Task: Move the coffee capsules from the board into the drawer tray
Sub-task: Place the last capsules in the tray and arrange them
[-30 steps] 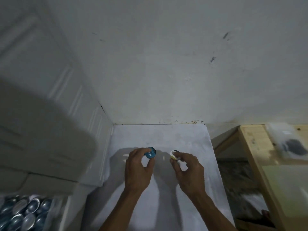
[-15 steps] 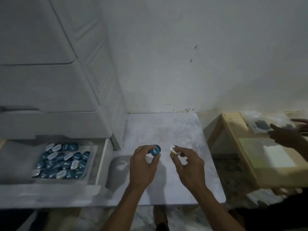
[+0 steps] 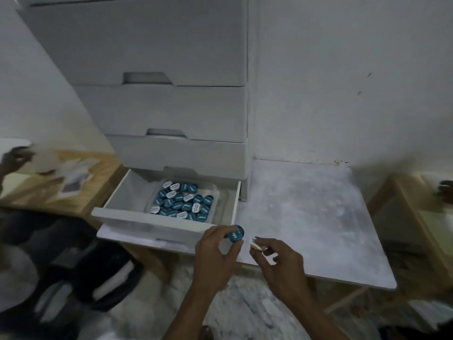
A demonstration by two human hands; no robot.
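My left hand pinches a blue coffee capsule just off the front right corner of the open drawer. My right hand pinches a white capsule at its fingertips, over the left front edge of the white board. Inside the drawer a clear tray holds several blue and white capsules. No capsules lie on the board's visible surface.
The drawer belongs to a grey drawer cabinet standing left of the board. A wooden table with papers and another person's hand is at the left. Another wooden table is at the right edge. Dark bags lie on the floor.
The view has swung left, bringing the cabinet and open drawer into the middle. Both hands, each still pinching its capsule, have moved from over the board to its left front edge by the drawer.
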